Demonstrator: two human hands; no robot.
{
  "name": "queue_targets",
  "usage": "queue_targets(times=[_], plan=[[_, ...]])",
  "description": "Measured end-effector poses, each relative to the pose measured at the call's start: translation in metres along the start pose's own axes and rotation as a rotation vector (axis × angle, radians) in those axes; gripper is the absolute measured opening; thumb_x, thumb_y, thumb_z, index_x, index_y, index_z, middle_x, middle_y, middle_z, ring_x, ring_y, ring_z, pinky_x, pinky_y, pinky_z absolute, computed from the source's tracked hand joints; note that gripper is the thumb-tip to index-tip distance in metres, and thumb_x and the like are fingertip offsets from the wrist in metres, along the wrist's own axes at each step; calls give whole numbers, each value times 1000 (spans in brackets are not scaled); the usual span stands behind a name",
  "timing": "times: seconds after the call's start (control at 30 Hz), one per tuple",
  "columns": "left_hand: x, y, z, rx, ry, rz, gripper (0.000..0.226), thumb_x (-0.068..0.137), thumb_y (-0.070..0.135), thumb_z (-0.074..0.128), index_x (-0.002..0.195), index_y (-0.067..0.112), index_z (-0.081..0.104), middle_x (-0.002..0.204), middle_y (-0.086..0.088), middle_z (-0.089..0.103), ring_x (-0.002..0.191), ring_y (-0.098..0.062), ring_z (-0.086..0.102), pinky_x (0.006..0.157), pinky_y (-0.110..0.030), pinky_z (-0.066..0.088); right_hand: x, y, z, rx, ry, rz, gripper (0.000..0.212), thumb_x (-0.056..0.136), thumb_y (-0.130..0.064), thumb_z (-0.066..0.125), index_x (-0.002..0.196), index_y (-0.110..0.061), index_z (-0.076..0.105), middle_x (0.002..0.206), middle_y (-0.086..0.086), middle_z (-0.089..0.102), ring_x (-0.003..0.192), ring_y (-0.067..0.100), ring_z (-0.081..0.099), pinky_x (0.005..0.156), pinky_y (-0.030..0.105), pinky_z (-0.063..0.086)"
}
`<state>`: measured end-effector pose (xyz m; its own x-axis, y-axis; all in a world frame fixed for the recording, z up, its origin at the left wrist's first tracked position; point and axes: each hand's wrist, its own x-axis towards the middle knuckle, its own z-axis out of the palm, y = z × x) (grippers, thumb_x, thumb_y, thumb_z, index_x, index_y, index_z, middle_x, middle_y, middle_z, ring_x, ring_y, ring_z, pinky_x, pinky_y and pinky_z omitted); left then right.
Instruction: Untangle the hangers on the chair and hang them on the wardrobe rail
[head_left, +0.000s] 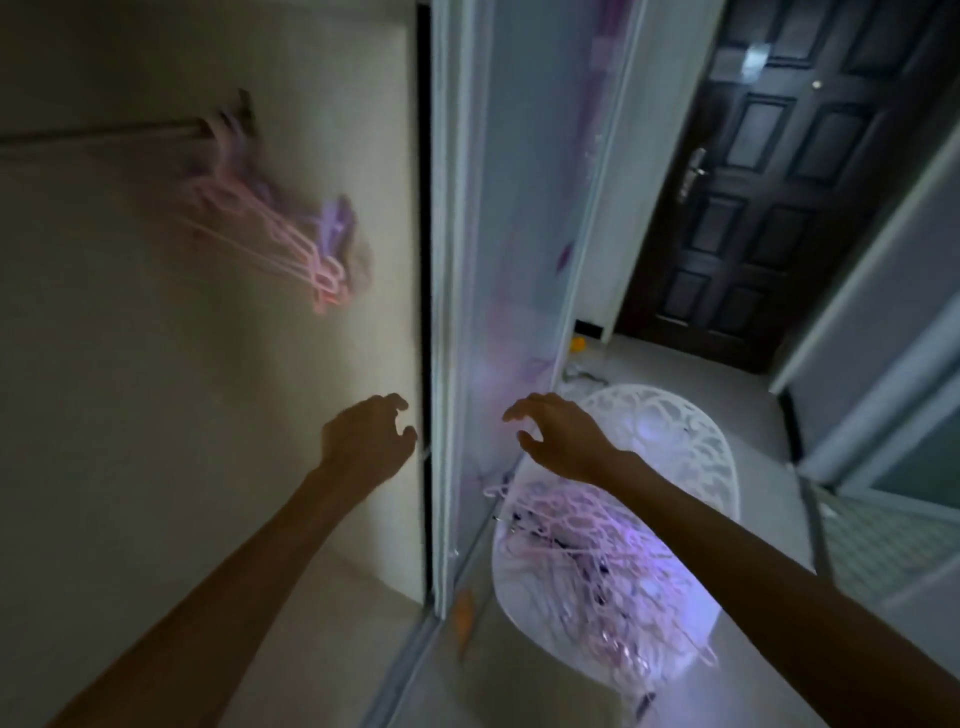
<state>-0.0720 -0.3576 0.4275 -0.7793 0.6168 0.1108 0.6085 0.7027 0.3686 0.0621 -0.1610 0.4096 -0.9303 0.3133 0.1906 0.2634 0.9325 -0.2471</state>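
A tangled heap of pink and purple hangers (587, 566) lies on the seat of a white lattice-backed chair (675, 441) at the lower right. Several pink and purple hangers (270, 228) hang, blurred, from the wardrobe rail (104, 136) at the upper left. My left hand (366, 441) hovers in front of the wardrobe's inner wall, fingers loosely curled, holding nothing. My right hand (558, 431) reaches out above the chair's heap with fingers spread and loosely bent, empty and not touching the hangers.
The wardrobe's sliding door frame (447, 312) stands upright between my hands. A dark panelled door (769, 171) closes the far end of the hallway. Small items, one orange (577, 344), lie on the floor beyond the chair. A glass partition (883, 364) borders the right.
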Motion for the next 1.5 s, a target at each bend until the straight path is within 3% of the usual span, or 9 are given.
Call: queue_targets(times=[0.47, 0.6, 0.77, 0.9, 1.0, 1.17, 1.27, 1.37, 1.5], plan=[[-7, 139, 251, -331, -665, -194, 31, 81, 29, 61, 109, 16, 66, 126, -8, 62, 115, -27, 58, 100, -34, 46, -173, 253, 69, 105, -441, 566, 29, 88, -16, 51, 115, -21, 62, 115, 1, 65, 108, 21, 60, 87, 28, 44], [-5, 176, 321, -638, -809, -511, 24, 95, 9, 47, 114, 5, 61, 76, 2, 74, 62, -7, 66, 51, -13, 43, -195, 324, 103, 109, -618, 622, 30, 91, -17, 50, 119, -18, 60, 125, 5, 60, 116, 24, 54, 91, 28, 42], [-1, 207, 388, -759, -798, -708, 13, 96, 7, 46, 96, 3, 59, 68, -4, 59, 43, -7, 56, 46, -16, 40, -204, 372, 157, 247, -715, 718, 26, 93, -20, 48, 113, -15, 63, 126, 8, 59, 115, 26, 55, 93, 28, 42], [7, 225, 437, -770, -867, -740, 21, 94, 27, 53, 97, 6, 55, 96, -12, 53, 66, -17, 50, 68, -26, 37, -205, 386, 214, 508, -713, 892, 16, 95, -22, 47, 84, -18, 57, 107, 15, 62, 85, 20, 54, 80, 28, 44], [20, 229, 476, -786, -863, -670, 24, 93, 26, 55, 89, 3, 60, 80, -13, 55, 61, -15, 62, 54, -19, 46, -196, 392, 245, 828, -635, 1148, 26, 99, -31, 40, 85, -12, 50, 88, 9, 59, 65, 18, 53, 57, 26, 39], [35, 236, 511, -999, -884, -677, 32, 91, -9, 47, 63, 1, 56, 55, -12, 58, 32, -9, 57, 35, -16, 46, -177, 396, 282, 1262, -321, 1385, 37, 97, -40, 42, 77, -10, 52, 76, 5, 57, 65, 17, 53, 61, 25, 43], [46, 232, 516, -1048, -896, -614, 20, 90, -6, 51, 76, 3, 62, 55, -2, 67, 48, -11, 63, 43, -13, 49, -160, 401, 290, 1306, -228, 1365, 39, 96, -38, 47, 71, -9, 53, 70, 6, 58, 63, 16, 53, 61, 24, 43], [41, 217, 508, -971, -913, -547, 19, 96, 16, 49, 108, 5, 59, 99, -12, 66, 63, -3, 66, 53, -19, 52, -176, 407, 291, 1272, -308, 1262, 32, 98, -41, 41, 89, -14, 56, 75, 3, 63, 63, 16, 59, 61, 23, 44], [16, 188, 508, -913, -779, -635, 38, 96, 42, 41, 111, 15, 62, 101, 4, 63, 84, -10, 59, 68, -23, 43, -246, 413, 317, 829, -249, 1278, 32, 95, -26, 47, 68, -18, 62, 71, 10, 65, 60, 20, 64, 70, 35, 55]])
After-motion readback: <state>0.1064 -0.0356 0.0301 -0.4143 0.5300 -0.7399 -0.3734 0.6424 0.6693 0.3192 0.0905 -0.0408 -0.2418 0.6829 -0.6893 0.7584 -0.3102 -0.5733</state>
